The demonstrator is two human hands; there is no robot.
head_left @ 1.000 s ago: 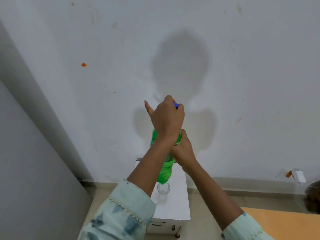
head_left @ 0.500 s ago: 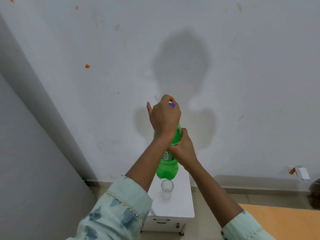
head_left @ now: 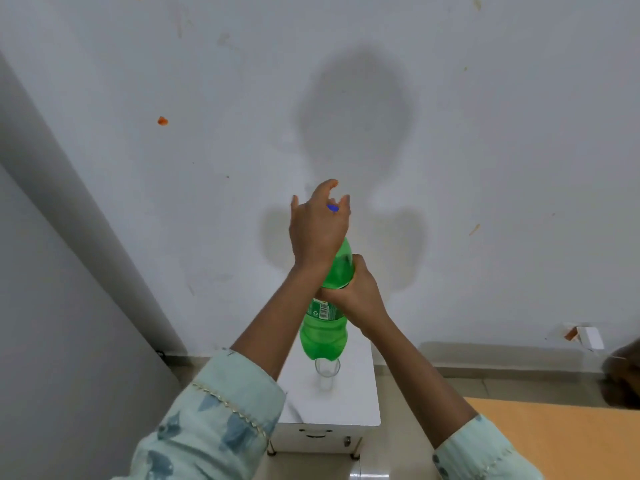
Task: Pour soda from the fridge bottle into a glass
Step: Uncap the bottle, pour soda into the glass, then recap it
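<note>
A green soda bottle (head_left: 323, 336) with a blue cap (head_left: 332, 208) is held upright in the air, in front of a white wall. My right hand (head_left: 358, 297) is wrapped around its middle, just above the label. My left hand (head_left: 318, 230) sits over the neck and cap with its fingers spread and the index finger lifted, so only a bit of the cap shows between them. A small clear glass (head_left: 326, 370) stands on the white cabinet (head_left: 349, 407), directly under the bottle's base and apart from it.
The white cabinet stands against the wall on a tiled floor. A grey panel (head_left: 69, 341) rises at the left. An orange surface (head_left: 561, 441) lies at the lower right, with a dark object (head_left: 623, 379) at the right edge.
My left hand's fingers, closed tight over the cap before, have spread apart. The bottle has risen slightly above the glass. The view has shifted a little.
</note>
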